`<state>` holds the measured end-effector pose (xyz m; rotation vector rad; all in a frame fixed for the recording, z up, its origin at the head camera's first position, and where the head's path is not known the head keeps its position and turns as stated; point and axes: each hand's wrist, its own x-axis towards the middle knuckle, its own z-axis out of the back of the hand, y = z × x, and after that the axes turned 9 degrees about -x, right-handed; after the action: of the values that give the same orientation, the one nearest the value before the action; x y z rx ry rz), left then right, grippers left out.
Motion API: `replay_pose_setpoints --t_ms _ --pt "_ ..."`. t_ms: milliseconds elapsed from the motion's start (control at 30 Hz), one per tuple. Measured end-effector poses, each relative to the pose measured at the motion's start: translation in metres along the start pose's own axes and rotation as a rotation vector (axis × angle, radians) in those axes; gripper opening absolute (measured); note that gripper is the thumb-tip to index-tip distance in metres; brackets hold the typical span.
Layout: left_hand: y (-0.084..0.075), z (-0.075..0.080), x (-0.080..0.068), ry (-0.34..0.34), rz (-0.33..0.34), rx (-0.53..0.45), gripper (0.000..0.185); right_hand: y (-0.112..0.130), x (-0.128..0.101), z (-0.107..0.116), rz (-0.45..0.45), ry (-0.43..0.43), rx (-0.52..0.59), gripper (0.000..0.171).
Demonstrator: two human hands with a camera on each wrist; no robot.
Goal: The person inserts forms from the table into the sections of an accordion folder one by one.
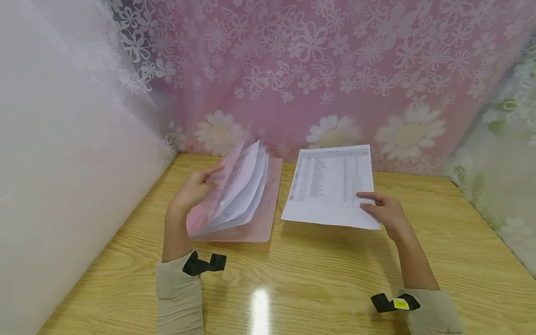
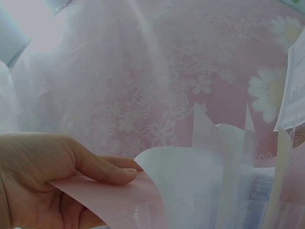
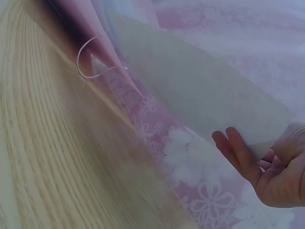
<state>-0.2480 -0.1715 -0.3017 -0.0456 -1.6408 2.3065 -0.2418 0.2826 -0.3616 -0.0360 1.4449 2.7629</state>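
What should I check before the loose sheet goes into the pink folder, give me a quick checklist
1. Folder held open: ok. The left hand lifts the front cover of the pink folder, thumb on top.
2. Pockets fanned apart: ok, several leaves stand separated.
3. Grip on the sheet: ok. The right hand pinches the printed sheet at its near right corner.
4. Sheet free of the folder: ok, it sits to the right, apart from it.
5. Which pocket is empty: cannot tell, papers hide the insides.
6. Folder's back cover flat on the wooden table: ok.
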Motion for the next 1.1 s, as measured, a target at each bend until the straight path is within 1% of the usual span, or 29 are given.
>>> replay_pose_setpoints --t_ms 200,400,533,733,833,967,1100 --pt "0.001 0.001 -0.001 0.002 0.005 -0.016 0.049 0.009 -0.003 -0.006 0.003 0.002 0.073 0.049" --pt "0.002 0.000 0.001 -0.003 0.002 0.007 0.049 0.016 -0.004 -0.017 0.016 -0.013 0.129 0.047" --pt "0.002 0.000 0.001 -0.010 0.005 0.023 0.049 0.019 -0.004 -0.025 0.014 -0.028 0.134 0.045" --pt "0.001 0.000 0.001 -0.013 -0.004 0.024 0.049 0.023 -0.004 -0.037 -0.012 -0.075 0.101 0.041" --pt "0.001 0.000 0.000 -0.011 -0.002 0.020 0.049 0.025 -0.004 -0.043 -0.017 -0.087 0.103 0.039" --pt "0.000 0.000 0.000 -0.008 0.005 0.017 0.049 0.029 -0.004 -0.051 -0.025 -0.092 0.109 0.038" --pt "0.000 0.000 0.000 -0.006 0.005 0.016 0.049 0.034 -0.007 -0.058 -0.035 -0.076 0.122 0.038"
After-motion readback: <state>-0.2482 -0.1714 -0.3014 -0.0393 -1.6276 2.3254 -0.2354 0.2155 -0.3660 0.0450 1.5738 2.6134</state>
